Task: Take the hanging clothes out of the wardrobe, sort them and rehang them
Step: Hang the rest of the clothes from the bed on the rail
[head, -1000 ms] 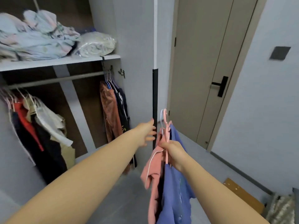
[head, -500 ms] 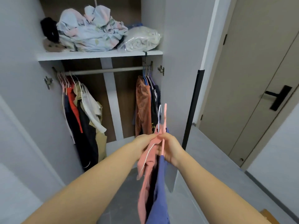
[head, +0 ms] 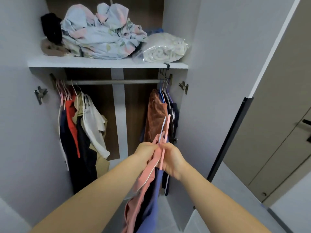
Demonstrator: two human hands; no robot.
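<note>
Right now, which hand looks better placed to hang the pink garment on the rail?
Probably the left hand: it pinches the top of the pink garment, and the bare stretch of rail lies up on its side. The right hand is busy gripping the pink hanger.

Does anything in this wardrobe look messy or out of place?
Yes. The floral bedding on the shelf is a crumpled heap, not folded. Below, on the left of the rail, a white top and a beige garment hang twisted and lopsided, bunched against their neighbours. Nothing looks spilled or broken.
</note>
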